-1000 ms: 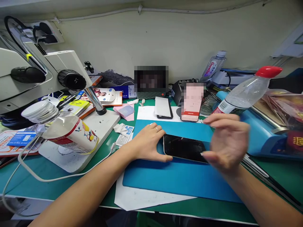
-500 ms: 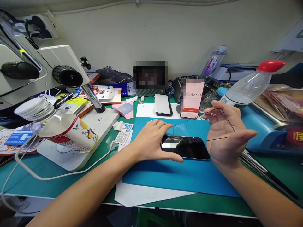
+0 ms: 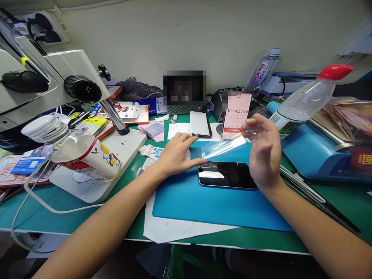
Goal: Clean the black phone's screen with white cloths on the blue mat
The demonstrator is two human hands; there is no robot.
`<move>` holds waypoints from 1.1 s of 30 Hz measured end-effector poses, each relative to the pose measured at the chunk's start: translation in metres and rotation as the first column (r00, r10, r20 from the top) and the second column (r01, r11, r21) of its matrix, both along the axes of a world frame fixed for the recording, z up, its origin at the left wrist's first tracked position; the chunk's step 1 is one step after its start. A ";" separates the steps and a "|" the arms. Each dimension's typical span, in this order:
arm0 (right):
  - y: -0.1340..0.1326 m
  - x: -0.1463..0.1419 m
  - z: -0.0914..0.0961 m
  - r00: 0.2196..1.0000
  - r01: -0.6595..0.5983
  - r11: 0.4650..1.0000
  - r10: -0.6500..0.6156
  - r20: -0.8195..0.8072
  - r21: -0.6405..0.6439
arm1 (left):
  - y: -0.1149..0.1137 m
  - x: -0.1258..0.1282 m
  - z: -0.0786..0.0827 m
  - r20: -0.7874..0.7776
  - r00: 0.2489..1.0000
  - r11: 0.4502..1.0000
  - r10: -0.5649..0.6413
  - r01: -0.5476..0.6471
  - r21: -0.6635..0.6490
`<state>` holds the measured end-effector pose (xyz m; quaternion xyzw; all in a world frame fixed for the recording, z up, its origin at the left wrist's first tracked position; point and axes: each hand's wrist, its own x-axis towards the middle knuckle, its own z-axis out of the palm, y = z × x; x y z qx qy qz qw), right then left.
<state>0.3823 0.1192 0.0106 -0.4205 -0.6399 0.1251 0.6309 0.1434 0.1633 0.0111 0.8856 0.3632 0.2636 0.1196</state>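
Note:
A clear screen protector [image 3: 223,148], shiny with glare, is tilted above the far side of a black-screened phone [image 3: 226,175]. The phone lies flat on a blue mat [image 3: 203,205]. My left hand [image 3: 181,155], wearing a ring, grips the protector's left end between thumb and fingers. Close to its right end is my right hand [image 3: 265,155], fingers loosely bent and apart, slightly blurred; whether its fingertips touch the protector is unclear. Behind it, a second phone [image 3: 236,112] stands upright with a timer on a pink screen.
A microscope stand [image 3: 122,128] and a tilted wide-mouth bottle [image 3: 84,155] are at left. A red-capped bottle [image 3: 308,97] leans at right above a blue device [image 3: 308,155]. Tweezers [image 3: 314,197] lie near my right forearm. A white sheet on a dark tray [image 3: 200,124] sits behind.
The protector has moved from around my right palm toward my left hand and now tilts with glare. My left hand has closed on its end; my right hand has shifted left.

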 end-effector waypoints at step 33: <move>-0.009 0.076 0.021 0.619 -0.058 0.826 0.470 0.629 -0.561 | -0.071 -0.027 0.037 -0.104 0.967 0.967 0.231 -0.217 0.135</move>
